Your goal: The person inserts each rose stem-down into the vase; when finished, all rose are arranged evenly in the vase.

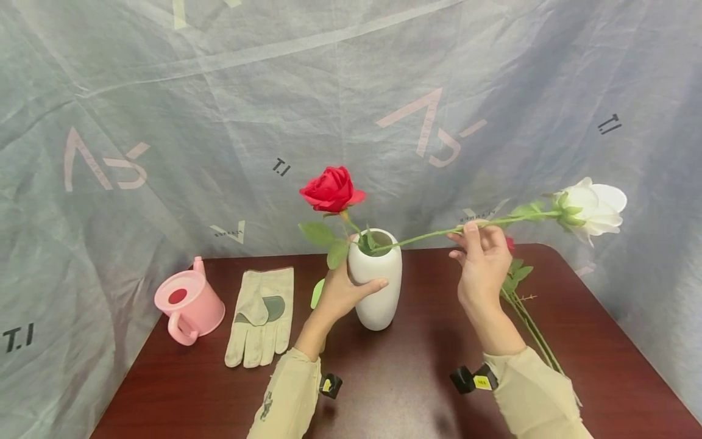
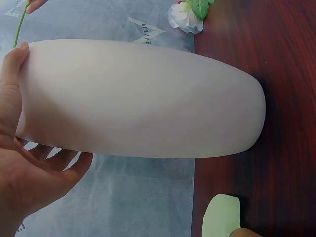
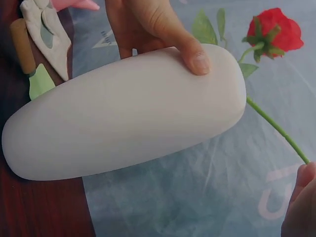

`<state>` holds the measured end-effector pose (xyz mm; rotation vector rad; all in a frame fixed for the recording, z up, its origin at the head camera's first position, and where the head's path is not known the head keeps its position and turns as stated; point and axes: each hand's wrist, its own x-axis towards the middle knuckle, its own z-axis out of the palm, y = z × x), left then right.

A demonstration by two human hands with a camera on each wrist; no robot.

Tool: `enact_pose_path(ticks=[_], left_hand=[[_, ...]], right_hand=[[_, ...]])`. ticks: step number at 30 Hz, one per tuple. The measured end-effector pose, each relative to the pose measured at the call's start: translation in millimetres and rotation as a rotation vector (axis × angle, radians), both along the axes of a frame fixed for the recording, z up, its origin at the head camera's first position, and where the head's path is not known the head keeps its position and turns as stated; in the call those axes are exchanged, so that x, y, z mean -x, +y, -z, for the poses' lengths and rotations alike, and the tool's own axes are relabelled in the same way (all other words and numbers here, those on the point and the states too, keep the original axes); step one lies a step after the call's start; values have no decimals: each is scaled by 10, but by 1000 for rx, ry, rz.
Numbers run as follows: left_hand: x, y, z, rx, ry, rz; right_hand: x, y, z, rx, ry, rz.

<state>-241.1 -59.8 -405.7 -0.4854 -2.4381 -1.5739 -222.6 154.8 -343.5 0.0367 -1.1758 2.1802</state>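
A tall white vase [image 1: 375, 292] stands on the table, and my left hand [image 1: 342, 291] grips its upper side, thumb across the front. One red rose [image 1: 332, 190] rises from the vase mouth, leaning left. My right hand [image 1: 485, 262] pinches the green stem of a white rose [image 1: 589, 207] between thumb and fingers. That stem lies nearly level, its lower end at the vase mouth and its bloom out to the right. In the right wrist view the stem [image 3: 279, 129] runs from the vase rim to my right fingertips. How deep the stem end sits is hidden.
On the left are a pink watering can [image 1: 192, 302] and a pair of pale work gloves [image 1: 260, 320]. A green trowel [image 3: 42, 81] with a wooden handle lies behind the left hand. More rose stems [image 1: 529, 326] lie on the table at right, partly behind the right arm.
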Motion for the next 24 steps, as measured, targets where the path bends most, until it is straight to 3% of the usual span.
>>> enact_pose_path(ticks=[8, 18, 24], left_hand=[[10, -6, 24, -31, -9, 27], [16, 3, 8, -21, -2, 34], [24, 5, -13, -11, 29, 27]], right_hand=[[85, -127, -12, -182, -8, 34], [164, -164, -76, -259, -37, 54], [186, -199, -159, -376, -30, 49]])
